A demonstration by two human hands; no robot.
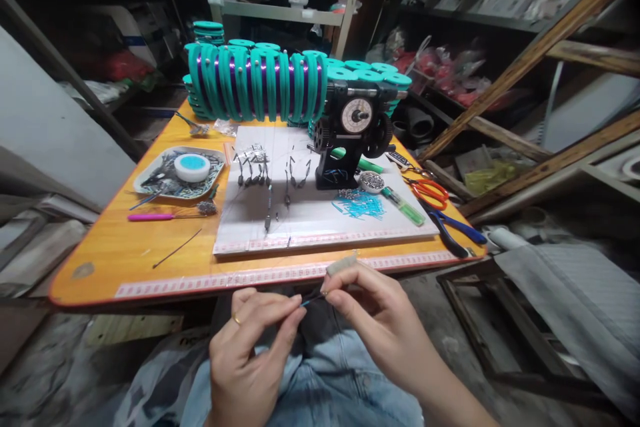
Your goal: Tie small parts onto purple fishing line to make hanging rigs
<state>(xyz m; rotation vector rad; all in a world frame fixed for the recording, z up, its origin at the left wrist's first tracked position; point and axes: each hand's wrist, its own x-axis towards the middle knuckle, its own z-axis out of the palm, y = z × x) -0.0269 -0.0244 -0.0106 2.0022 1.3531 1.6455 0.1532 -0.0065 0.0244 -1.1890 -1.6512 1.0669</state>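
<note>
Over my lap, just off the table's front edge, my left hand [257, 340] pinches a thin blue piece [307, 302] between thumb and forefinger. It wears a ring. My right hand [375, 320] pinches the other end, where a dark, small part shows; its exact kind is too small to tell. A greyish wrap [342, 264] covers the right forefinger. Beyond the hands lies a white board [300, 227] bearing several small dark weighted pieces with wire ends [257, 177]. A heap of short blue tubes [361, 204] rests on the board's right side.
A black winding machine [337, 163] with a dial stands on the board, before a row of teal spools [255, 87]. At left are a tray [143, 180] and a pink-handled tool [150, 217]; at right, orange scissors [431, 195] and blue pliers [463, 228]. Measuring tape [200, 282] lines the front edge.
</note>
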